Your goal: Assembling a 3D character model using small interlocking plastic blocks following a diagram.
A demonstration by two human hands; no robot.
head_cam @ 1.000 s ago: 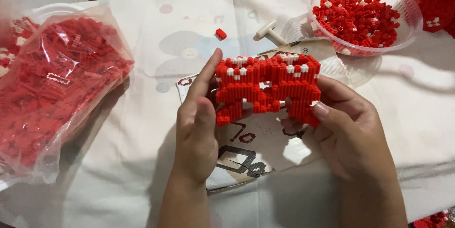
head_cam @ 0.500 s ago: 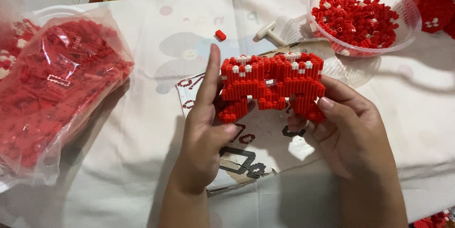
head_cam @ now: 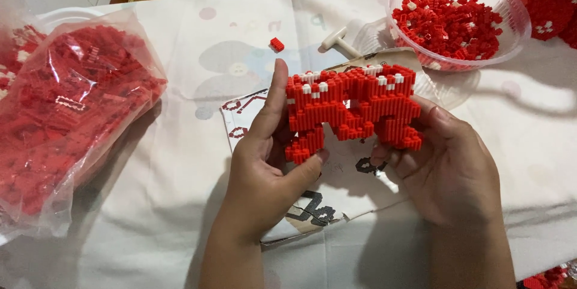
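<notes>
Both hands grip the red brick model (head_cam: pixel 351 109) above the cloth's (head_cam: pixel 180 205) middle: left hand (head_cam: pixel 264 163) fingers closed on its left edge, right hand (head_cam: pixel 448 169) on its right.

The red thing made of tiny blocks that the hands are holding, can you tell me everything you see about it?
The red model built of small plastic bricks is a wide, chunky piece with stubby legs hanging from its lower edge and a few white bricks dotted along its top. It looks hard and bumpy. It is held upright above the printed paper sheet. The left hand grips its left side, one finger raised along the edge. The right hand cups its right side from below.
</notes>
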